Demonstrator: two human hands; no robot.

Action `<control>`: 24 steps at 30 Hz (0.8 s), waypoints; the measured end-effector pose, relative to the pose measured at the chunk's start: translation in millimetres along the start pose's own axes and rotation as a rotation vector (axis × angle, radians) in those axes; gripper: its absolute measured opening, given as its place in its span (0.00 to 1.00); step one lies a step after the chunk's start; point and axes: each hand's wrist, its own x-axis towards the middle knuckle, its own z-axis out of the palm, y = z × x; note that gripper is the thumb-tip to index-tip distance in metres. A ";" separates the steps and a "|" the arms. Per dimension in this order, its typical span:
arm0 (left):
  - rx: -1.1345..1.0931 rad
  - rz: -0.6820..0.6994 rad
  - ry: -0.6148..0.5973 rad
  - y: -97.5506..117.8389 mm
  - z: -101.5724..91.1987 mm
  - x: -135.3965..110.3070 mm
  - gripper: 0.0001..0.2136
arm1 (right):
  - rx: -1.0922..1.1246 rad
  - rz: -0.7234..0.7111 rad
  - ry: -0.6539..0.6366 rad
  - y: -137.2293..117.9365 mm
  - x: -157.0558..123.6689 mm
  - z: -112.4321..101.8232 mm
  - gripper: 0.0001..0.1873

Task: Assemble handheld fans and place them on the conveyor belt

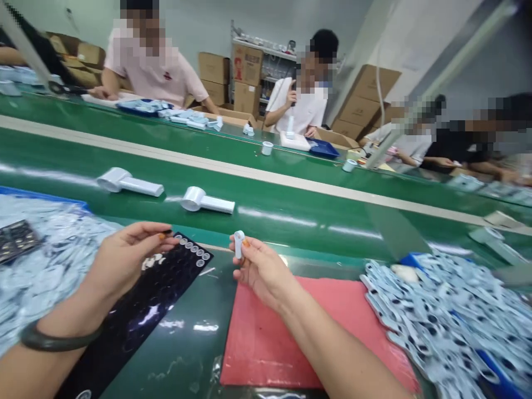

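My right hand [260, 269] pinches a small white plastic part [239, 243] upright between thumb and fingers, above the far edge of a red mat [332, 332]. My left hand [124, 255] hovers over a black sheet [141, 316] that carries rows of small clear round discs [193, 249]. Its thumb and forefinger are pressed together on something tiny that I cannot make out. A dark bangle sits on my left wrist.
Two white handle-shaped parts [128, 182] [206, 200] lie on the green conveyor belt [291, 210]. Heaps of pale blue-white small parts fill trays at the left [50, 249] and right [453, 310]. Several people sit at work across the belt, with cardboard boxes behind them.
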 end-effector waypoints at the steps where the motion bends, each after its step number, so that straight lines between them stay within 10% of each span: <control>1: -0.033 -0.041 0.007 4.2 3.1 -0.3 0.07 | 0.050 -0.003 0.006 -0.8 -12.9 -7.7 0.20; 9: 0.060 -0.155 -0.061 29.7 51.5 -21.8 0.10 | 0.250 -0.035 0.028 9.2 -69.8 -56.3 0.23; 16: 0.226 0.160 -0.548 29.4 128.4 -64.9 0.06 | 0.220 -0.084 -0.034 11.3 -90.1 -66.0 0.24; 24: 0.191 0.239 -0.592 21.7 168.8 -73.7 0.04 | 0.229 -0.195 -0.024 4.8 -89.0 -74.9 0.17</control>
